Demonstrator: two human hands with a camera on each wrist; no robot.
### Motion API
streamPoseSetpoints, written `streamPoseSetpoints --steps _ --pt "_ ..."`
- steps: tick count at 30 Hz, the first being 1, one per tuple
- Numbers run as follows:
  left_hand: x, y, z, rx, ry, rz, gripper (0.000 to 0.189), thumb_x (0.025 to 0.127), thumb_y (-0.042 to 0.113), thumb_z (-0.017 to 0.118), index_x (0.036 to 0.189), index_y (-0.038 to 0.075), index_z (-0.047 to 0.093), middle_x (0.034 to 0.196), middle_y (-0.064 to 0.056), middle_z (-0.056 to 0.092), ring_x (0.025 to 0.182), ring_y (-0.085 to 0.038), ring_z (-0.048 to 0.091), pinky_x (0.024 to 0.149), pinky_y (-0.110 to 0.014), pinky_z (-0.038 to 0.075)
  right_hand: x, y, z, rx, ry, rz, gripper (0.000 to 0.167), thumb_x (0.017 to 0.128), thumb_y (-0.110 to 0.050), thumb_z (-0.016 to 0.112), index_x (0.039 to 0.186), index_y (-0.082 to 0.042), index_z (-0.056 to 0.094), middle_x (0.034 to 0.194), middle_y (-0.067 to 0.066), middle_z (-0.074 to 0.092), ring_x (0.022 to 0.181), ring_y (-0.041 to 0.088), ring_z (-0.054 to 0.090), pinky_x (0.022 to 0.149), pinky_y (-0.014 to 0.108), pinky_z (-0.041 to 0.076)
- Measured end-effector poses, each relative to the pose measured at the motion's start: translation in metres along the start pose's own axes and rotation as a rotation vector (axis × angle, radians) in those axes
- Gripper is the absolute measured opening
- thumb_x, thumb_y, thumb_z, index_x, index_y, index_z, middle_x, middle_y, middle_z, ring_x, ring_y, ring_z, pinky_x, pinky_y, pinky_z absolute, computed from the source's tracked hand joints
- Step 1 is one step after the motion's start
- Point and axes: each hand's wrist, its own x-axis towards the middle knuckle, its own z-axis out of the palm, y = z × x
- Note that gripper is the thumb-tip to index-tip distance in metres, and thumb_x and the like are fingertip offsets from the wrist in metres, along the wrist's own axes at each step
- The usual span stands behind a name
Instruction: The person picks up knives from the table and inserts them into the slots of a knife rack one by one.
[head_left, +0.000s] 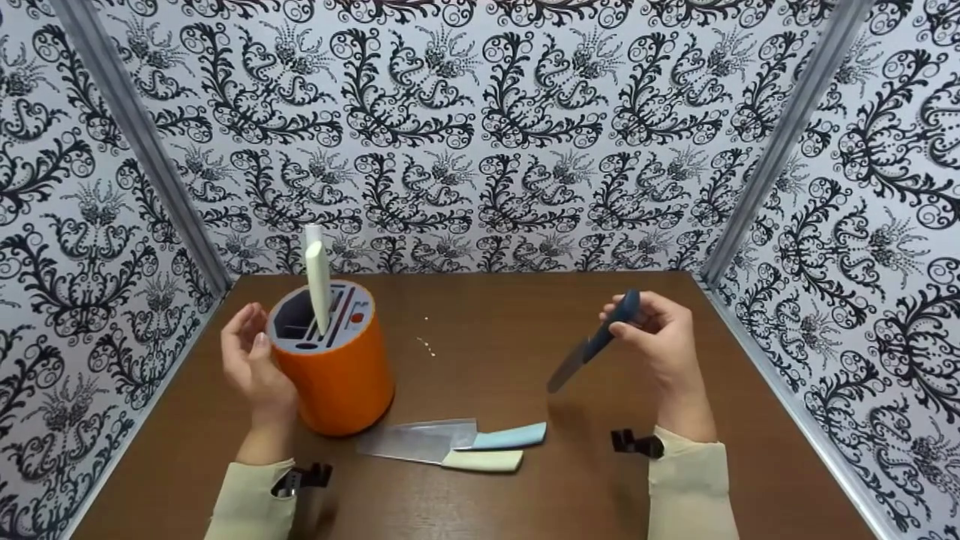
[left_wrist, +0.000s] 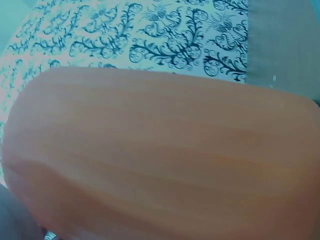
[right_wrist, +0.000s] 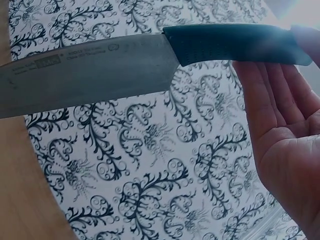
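Observation:
A dark blue-handled kitchen knife [head_left: 594, 341] is pinched by its handle in my right hand [head_left: 664, 334], its blade slanting down to the left above the table. The right wrist view shows its broad blade [right_wrist: 95, 75] and thumb and fingers on the handle [right_wrist: 230, 45]. My left hand [head_left: 259, 367] is at the left side of an orange knife block [head_left: 341, 390], its fingers loosely bent; the block's wall [left_wrist: 160, 150] fills most of the left wrist view. A pale green knife handle [head_left: 319, 289] stands up from the block, with a whitish handle [head_left: 312, 232] behind it.
On the table [head_left: 480, 352] before the block lie a light blue-handled knife [head_left: 511, 436] and a pale green-handled knife [head_left: 484, 460], blades overlapping and pointing left. Small pale specks [head_left: 427, 346] dot the tabletop. Patterned walls [head_left: 465, 135] with metal edges enclose the back and sides.

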Motion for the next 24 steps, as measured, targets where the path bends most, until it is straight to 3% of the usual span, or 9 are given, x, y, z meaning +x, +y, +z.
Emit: streamPoseSetpoints --steps 2,5,8,12,17,20,24 --pt "-0.001 0.005 0.001 0.026 -0.022 0.106 0.046 0.087 0.002 0.048 0.128 -0.008 0.065 0.126 -0.006 0.070 0.125 -0.026 0.060 0.112 -0.028 0.047 0.000 -0.003 0.004 -0.028 -0.011 -0.004 0.030 0.082 0.023 0.074 0.108 0.007 0.076 0.097 0.009 0.083 0.090 0.019 0.082 0.086 0.035 0.066" --pt "-0.005 0.021 0.004 0.125 -0.057 0.216 0.047 0.083 0.001 0.054 0.126 -0.013 0.065 0.127 -0.002 0.071 0.124 -0.020 0.063 0.114 -0.028 0.047 -0.001 -0.006 0.011 -0.048 -0.026 -0.009 0.031 0.080 0.024 0.074 0.107 0.008 0.076 0.096 0.009 0.083 0.089 0.020 0.082 0.086 0.034 0.066" --pt "-0.013 0.039 0.013 0.190 -0.126 0.303 0.045 0.078 -0.003 0.061 0.121 -0.017 0.065 0.122 -0.011 0.072 0.121 -0.017 0.065 0.113 -0.029 0.051 -0.002 -0.009 0.019 -0.079 -0.037 -0.013 0.031 0.078 0.026 0.074 0.105 0.012 0.074 0.095 0.011 0.083 0.088 0.021 0.082 0.084 0.033 0.066" --pt "-0.030 0.055 0.034 0.233 -0.277 0.425 0.038 0.074 -0.003 0.069 0.109 -0.017 0.069 0.107 -0.027 0.070 0.107 -0.021 0.068 0.104 -0.025 0.055 -0.004 -0.010 0.028 -0.084 -0.062 0.002 0.031 0.078 0.025 0.075 0.107 0.016 0.072 0.095 0.013 0.082 0.088 0.023 0.082 0.084 0.035 0.067" --pt "-0.062 0.064 0.062 0.315 -0.499 0.582 0.026 0.074 0.005 0.075 0.098 -0.002 0.076 0.097 -0.017 0.075 0.093 -0.029 0.069 0.095 -0.026 0.055 -0.005 -0.012 0.035 -0.085 -0.094 0.008 0.038 0.078 0.024 0.076 0.111 0.005 0.075 0.096 0.011 0.081 0.089 0.024 0.082 0.085 0.037 0.067" --pt "-0.080 0.065 0.077 0.369 -0.636 0.597 0.023 0.076 0.011 0.080 0.099 0.007 0.077 0.099 -0.007 0.076 0.094 -0.025 0.071 0.091 -0.029 0.056 -0.007 -0.014 0.039 -0.104 -0.103 0.006 0.043 0.078 0.023 0.077 0.112 -0.003 0.076 0.096 0.008 0.081 0.089 0.023 0.081 0.085 0.037 0.067" --pt "-0.095 0.064 0.094 0.373 -0.770 0.476 0.026 0.078 0.013 0.085 0.102 0.010 0.076 0.099 -0.001 0.074 0.095 -0.017 0.071 0.089 -0.027 0.059 -0.009 -0.015 0.046 -0.113 -0.120 0.019 0.041 0.078 0.021 0.078 0.111 -0.005 0.076 0.097 0.008 0.081 0.090 0.024 0.081 0.085 0.038 0.067"
